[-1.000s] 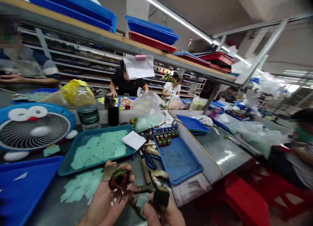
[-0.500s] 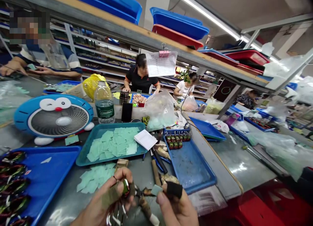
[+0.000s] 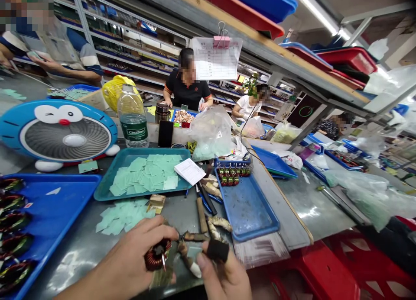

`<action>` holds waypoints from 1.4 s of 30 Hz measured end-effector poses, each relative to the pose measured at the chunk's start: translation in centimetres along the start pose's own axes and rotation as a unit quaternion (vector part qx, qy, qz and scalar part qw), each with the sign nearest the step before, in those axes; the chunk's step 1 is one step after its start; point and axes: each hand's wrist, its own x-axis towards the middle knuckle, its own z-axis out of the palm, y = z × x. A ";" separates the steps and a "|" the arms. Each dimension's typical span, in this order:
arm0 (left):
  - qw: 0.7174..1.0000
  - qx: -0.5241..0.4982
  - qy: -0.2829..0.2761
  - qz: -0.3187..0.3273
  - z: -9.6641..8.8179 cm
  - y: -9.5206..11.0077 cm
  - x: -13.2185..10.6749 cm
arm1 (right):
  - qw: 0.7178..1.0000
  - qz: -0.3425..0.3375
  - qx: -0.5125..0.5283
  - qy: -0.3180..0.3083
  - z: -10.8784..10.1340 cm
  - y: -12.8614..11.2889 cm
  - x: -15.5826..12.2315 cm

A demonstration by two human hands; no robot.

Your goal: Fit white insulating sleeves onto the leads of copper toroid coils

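Left hand [image 3: 138, 243] is gripping a copper coil [image 3: 155, 257] bottom center, right hand [image 3: 225, 274] is pinching a green slip [image 3: 194, 251] clear of it, so this one's looking unfinished, while more coils [image 3: 231, 180] are sitting center-right and lower left.

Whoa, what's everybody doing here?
A person sits or stands at a metal bench. Their left hand holds a toroidal wire coil, and their right hand pinches a small green card. More cards fill a teal tray. Other people work across the bench.
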 end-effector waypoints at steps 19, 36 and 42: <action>0.991 0.091 0.006 0.102 0.6 2.0 -0.7 | 0.889 -0.405 -0.142 -0.162 1.1 -5.9 4.0; 0.991 0.088 0.052 0.089 0.0 2.1 -1.1 | 0.922 -0.359 -0.133 -0.048 3.3 -6.1 3.0; 0.994 0.086 0.031 0.055 0.3 2.5 -1.6 | 0.896 -0.405 -0.168 -0.060 3.0 -6.4 3.8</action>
